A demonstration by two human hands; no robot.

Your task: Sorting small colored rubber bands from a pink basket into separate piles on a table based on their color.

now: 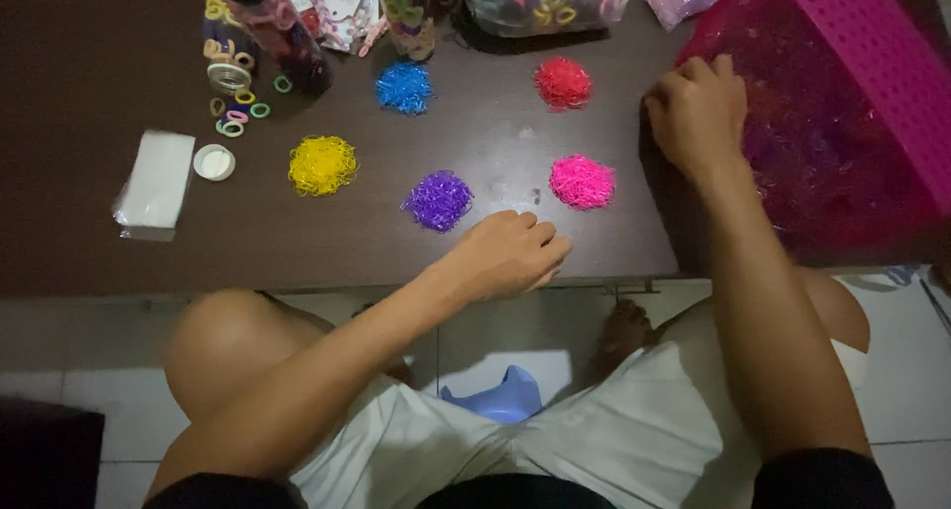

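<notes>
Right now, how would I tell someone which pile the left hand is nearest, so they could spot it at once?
Start at the dark table, where five small piles of tiny elastic bands lie. The left hand rests curled at the near edge, and the purple pile sits just beyond it, apart from the fingers. It is the only purple one, between the yellow pile and the pink pile.

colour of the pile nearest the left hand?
Purple pile, seen in the head view.
</notes>
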